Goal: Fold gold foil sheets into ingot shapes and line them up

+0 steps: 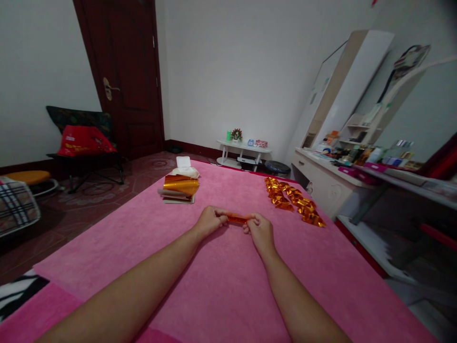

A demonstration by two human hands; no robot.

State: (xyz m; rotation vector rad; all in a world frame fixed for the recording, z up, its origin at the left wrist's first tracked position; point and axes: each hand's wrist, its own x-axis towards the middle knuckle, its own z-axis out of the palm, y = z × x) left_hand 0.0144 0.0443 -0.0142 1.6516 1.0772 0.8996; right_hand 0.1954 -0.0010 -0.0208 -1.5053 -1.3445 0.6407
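Note:
A narrow strip of shiny orange-gold foil paper (237,218) stretches between my hands, just above the pink cloth (228,276). My left hand (210,222) pinches its left end, and my right hand (262,232) grips the right end with thumb and fingers. Ahead and to the left lies a stack of gold foil sheets (181,185), with greyish sheets showing beneath. Folded pieces of gold foil (294,199) lie in rows on the cloth at the right.
Behind the foil stack sits a white pack with a raised lid (183,163). A cluttered white dresser (332,172) stands along the right side. At the far wall is a low white table (244,146); a chair with a red bag (85,140) is at the left.

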